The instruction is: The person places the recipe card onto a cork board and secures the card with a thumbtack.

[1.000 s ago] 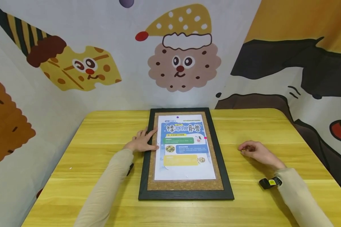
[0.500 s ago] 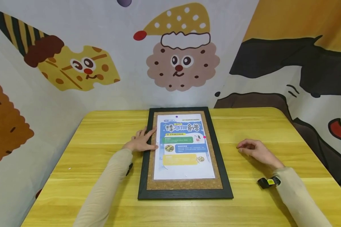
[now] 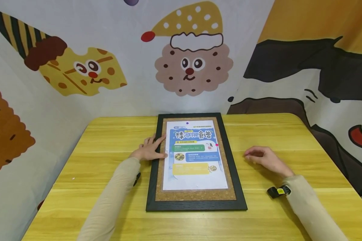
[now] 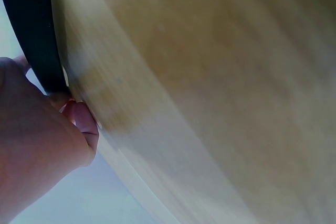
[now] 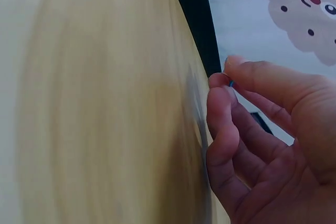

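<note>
In the head view, a cork board with a black frame (image 3: 241,201) lies on the table, bearing a printed sheet (image 3: 196,182). A purple pin (image 3: 187,123) sits at the sheet's top, a pink pin (image 3: 217,145) at its right edge. My left hand (image 3: 147,150) rests on the frame's left side, thumb and index finger spread onto the board, the other fingers outside it. To the right of the board, my right hand (image 3: 266,160) pinches a tiny blue pin-like thing (image 5: 230,83) between thumb and index finger. Fingertips hide most of it.
The yellow wood-grain table (image 3: 196,227) meets a cartoon-printed curtain (image 3: 123,103) behind the board. A tiny white speck (image 3: 73,178) lies at the table's left. Each wrist carries a strap with a small black device (image 3: 273,192).
My right hand has moved slightly left, closer to the board. The left hand stays in place on the frame. The head view has shifted a little.
</note>
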{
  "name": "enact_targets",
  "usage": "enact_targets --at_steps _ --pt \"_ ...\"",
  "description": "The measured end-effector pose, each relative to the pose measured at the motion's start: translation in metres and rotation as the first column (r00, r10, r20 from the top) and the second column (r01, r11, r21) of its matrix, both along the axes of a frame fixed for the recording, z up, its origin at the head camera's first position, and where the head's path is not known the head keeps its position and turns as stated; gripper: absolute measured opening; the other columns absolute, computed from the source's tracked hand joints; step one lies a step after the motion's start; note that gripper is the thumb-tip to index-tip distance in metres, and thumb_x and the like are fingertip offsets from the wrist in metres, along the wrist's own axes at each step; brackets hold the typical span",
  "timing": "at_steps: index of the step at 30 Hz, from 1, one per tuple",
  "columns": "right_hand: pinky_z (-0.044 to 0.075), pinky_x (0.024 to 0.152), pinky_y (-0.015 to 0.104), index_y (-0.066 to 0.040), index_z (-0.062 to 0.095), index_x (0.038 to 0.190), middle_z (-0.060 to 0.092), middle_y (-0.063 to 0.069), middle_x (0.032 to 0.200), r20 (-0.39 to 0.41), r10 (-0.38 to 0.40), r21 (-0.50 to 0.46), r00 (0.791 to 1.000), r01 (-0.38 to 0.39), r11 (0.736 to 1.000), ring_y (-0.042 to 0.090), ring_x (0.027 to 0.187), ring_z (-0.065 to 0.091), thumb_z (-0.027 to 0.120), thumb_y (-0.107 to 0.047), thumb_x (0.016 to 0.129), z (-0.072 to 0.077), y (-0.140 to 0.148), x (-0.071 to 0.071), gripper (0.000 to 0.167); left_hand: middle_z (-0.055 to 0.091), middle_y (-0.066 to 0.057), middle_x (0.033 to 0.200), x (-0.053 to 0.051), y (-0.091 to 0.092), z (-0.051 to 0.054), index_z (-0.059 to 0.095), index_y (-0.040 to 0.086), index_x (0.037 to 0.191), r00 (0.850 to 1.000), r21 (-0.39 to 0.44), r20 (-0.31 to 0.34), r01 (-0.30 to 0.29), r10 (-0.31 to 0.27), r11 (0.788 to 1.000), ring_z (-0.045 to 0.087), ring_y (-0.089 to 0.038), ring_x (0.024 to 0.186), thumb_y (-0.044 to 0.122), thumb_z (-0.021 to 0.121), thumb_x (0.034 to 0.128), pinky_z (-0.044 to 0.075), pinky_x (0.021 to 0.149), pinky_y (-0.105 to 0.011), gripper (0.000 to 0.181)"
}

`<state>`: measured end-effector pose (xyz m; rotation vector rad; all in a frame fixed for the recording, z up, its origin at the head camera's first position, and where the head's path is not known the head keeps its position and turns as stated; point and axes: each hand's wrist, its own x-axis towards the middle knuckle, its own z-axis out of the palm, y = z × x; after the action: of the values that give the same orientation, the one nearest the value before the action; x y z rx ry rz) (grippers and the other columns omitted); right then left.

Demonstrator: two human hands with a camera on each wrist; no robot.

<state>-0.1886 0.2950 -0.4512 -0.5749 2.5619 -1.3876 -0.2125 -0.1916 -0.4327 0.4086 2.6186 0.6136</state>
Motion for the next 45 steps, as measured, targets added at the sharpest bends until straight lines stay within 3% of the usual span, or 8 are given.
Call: enact_targets --at_steps 8,23,35,45 --pt "0.051 0.066 0.026 0.003 0.068 0.108 0.069 0.015 0.1 0.008 0.021 -0.036 1.0 -0.021 0.999 0.017 0.083 0.065 0.067 -0.01 0.092 -0.001 -0.017 -0.003 0.021 -0.005 -0.026 0.157 0.0 -0.001 0.0 0.006 0.021 0.157 1.0 -0.001 -0.006 0.009 -0.009 1.0 0.004 -0.047 0.14 0.053 0.06 0.0885 0.015 0.1 -0.068 0.093" --pt "0.048 0.062 0.028 -0.004 0.071 0.102 0.068 0.004 0.092 -0.046 0.071 0.018 0.996 -0.07 0.997 0.02 0.076 0.06 0.069 -0.011 0.09 0.011 -0.043 -0.001 0.013 -0.004 -0.027 0.157 0.002 0.0 0.002 0.007 0.019 0.157 1.0 0.002 -0.01 0.005 -0.005 1.0 0.003 -0.048 0.14 0.051 0.061 0.0888 0.014 0.101 -0.069 0.093" --pt "0.045 0.066 0.029 -0.01 0.073 0.1 0.067 -0.001 0.089 0.011 0.132 0.08 0.991 -0.132 0.988 0.021 0.077 0.056 0.073 -0.018 0.088 0.017 -0.066 0.002 0.015 -0.004 -0.027 0.157 0.003 0.001 0.003 0.007 0.019 0.157 1.0 -0.003 -0.007 0.004 -0.004 1.0 0.003 -0.048 0.14 0.05 0.061 0.0892 0.013 0.101 -0.07 0.093" --pt "0.047 0.061 0.026 -0.005 0.071 0.095 0.068 0.003 0.085 0.061 0.224 0.018 0.973 -0.226 0.974 0.017 0.069 0.058 0.073 -0.013 0.087 0.016 -0.082 0.002 0.011 -0.005 -0.027 0.157 0.001 0.001 0.001 0.006 0.019 0.157 1.0 -0.005 0.0 0.009 -0.009 1.0 0.003 -0.048 0.14 0.051 0.06 0.0894 0.013 0.101 -0.069 0.092"
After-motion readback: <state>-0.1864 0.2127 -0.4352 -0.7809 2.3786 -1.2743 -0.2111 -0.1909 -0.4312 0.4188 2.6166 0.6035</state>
